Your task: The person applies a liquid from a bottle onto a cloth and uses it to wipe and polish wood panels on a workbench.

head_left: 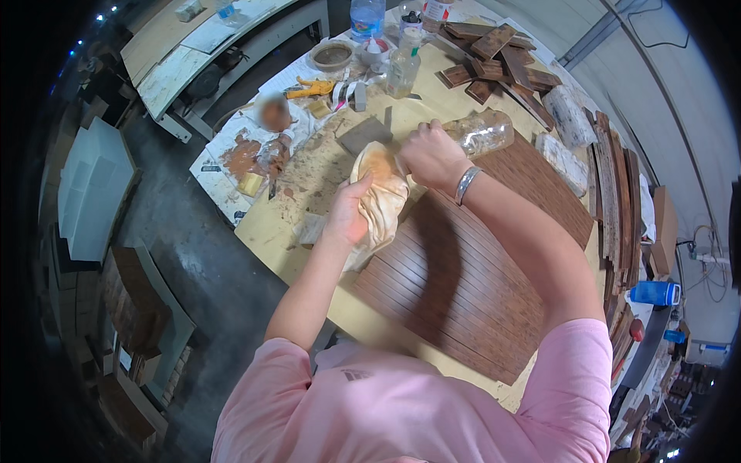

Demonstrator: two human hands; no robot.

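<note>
A bunched cream cloth (386, 202) with an orange-brown stain on its upper part is gripped in my left hand (351, 210), thumb lying over it. Close to the cloth's right side, my right hand (434, 157) is closed round the neck end of a clear plastic bottle (485, 133). The bottle lies nearly level, its base pointing right; its mouth is hidden by my fingers. Below both hands, a brown wooden panel with narrow grooved strips (463, 289) rests on the yellowish tabletop (285, 231). My right arm crosses over the panel and casts a dark shadow on it.
Dark wood offcuts (502, 62) are piled at the far right, beside white wrapped blocks (561, 163) and long stacked strips (615, 201). A glass bottle (404, 65), a round tin (332, 55), a yellow-handled tool (311, 87) and brown-stained paper (243, 150) occupy the far left part.
</note>
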